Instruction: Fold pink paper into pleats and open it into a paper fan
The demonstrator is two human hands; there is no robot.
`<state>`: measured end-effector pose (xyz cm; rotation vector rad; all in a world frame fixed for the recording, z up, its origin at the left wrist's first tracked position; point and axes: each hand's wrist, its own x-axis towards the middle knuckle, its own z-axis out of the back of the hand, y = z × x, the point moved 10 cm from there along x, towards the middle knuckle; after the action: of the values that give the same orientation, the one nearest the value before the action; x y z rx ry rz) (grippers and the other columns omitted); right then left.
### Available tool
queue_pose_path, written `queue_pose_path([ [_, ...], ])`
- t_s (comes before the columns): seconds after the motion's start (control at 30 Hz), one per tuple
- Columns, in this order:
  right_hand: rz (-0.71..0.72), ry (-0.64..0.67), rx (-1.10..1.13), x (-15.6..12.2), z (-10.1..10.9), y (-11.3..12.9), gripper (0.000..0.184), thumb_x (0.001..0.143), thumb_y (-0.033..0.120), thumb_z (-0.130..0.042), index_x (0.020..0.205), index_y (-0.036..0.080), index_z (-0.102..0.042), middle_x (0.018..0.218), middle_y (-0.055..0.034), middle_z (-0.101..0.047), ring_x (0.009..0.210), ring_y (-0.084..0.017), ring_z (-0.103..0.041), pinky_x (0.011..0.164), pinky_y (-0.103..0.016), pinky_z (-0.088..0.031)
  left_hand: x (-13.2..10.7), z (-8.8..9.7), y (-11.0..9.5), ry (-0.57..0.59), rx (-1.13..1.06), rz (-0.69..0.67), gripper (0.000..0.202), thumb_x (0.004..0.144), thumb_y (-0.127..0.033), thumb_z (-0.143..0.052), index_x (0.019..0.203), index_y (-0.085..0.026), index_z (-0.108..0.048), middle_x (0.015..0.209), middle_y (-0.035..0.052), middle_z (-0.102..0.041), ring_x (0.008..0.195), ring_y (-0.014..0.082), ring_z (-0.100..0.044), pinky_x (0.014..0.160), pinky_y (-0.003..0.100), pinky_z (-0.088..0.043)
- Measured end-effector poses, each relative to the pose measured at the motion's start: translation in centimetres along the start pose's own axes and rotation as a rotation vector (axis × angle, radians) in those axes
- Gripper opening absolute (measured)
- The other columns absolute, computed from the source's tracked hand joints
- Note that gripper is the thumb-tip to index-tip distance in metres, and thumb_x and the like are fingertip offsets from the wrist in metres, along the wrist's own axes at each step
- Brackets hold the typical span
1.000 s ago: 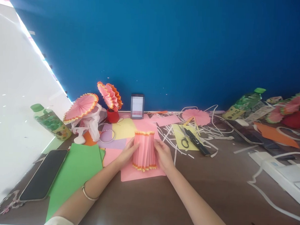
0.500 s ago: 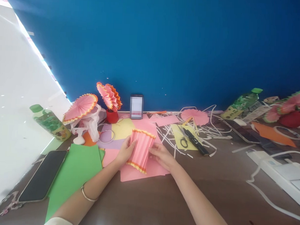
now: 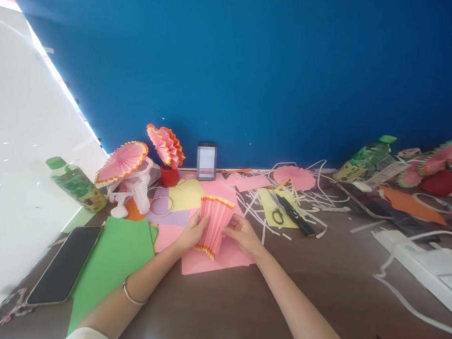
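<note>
Between my two hands is a pleated pink paper with orange and yellow strips along its upper and lower edges. My left hand pinches its left side, thumb on the front. On the right side, my right hand grips the other edge, fingers partly behind the folds. The pleats are drawn closer at the lower end than at the top. Beneath lie flat pink sheets on the brown desk.
Green paper and a phone lie left. Folded paper fans and a bottle stand behind. Right are scissors, a black utility knife, white paper strips and a power strip. A small phone leans on the wall.
My hands have come slightly closer together, and the pleated paper has been squeezed narrower, mostly at its lower end.
</note>
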<state>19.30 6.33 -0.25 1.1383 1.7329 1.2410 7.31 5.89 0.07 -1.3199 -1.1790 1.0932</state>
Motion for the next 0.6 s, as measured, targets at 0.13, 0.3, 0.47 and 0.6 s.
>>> queue_pose_path([
  [0.13, -0.008, 0.050, -0.040, 0.0, -0.4, 0.1, 0.045, 0.059, 0.028, -0.074, 0.101, 0.020, -0.062, 0.107, -0.0086, -0.063, 0.097, -0.024, -0.058, 0.076, -0.036, -0.050, 0.2, 0.2, 0.7, -0.006, -0.038, 0.023, 0.043, 0.077, -0.049, -0.051, 0.107, -0.018, -0.056, 0.114, 0.0095, -0.058, 0.110, 0.0266, -0.049, 0.095, 0.037, -0.037],
  [0.3, 0.010, 0.064, -0.073, 0.1, -0.5, 0.0, 0.044, 0.058, 0.028, -0.076, 0.099, 0.022, -0.062, 0.103, -0.0073, -0.065, 0.098, -0.023, -0.059, 0.089, -0.041, -0.043, 0.0, -1.5, 2.0, 0.137, -0.098, 0.106, 0.050, 0.079, -0.053, -0.048, 0.113, -0.018, -0.054, 0.122, 0.0094, -0.054, 0.118, 0.0286, -0.043, 0.102, 0.042, -0.029],
  [0.47, 0.054, 0.019, -0.089, 0.1, -0.2, 0.2, 0.037, 0.059, 0.028, -0.075, 0.094, 0.023, -0.062, 0.095, -0.0049, -0.066, 0.092, -0.021, -0.060, 0.087, -0.040, -0.044, -0.9, -3.0, 0.9, 0.287, -0.010, 0.018, 0.061, 0.074, -0.044, -0.059, 0.126, -0.016, -0.042, 0.130, 0.0116, -0.045, 0.123, 0.0292, -0.037, 0.103, 0.043, -0.029],
  [0.6, 0.038, 0.038, -0.084, 0.1, -0.5, 0.0, 0.023, 0.060, 0.026, -0.074, 0.080, 0.021, -0.062, 0.081, -0.0015, -0.065, 0.074, -0.017, -0.061, 0.073, -0.032, -0.048, -1.5, -3.2, 1.4, 0.355, 0.083, 0.052, 0.083, 0.063, -0.027, -0.071, 0.133, -0.019, -0.028, 0.131, 0.0132, -0.041, 0.121, 0.0302, -0.039, 0.099, 0.044, -0.035],
])
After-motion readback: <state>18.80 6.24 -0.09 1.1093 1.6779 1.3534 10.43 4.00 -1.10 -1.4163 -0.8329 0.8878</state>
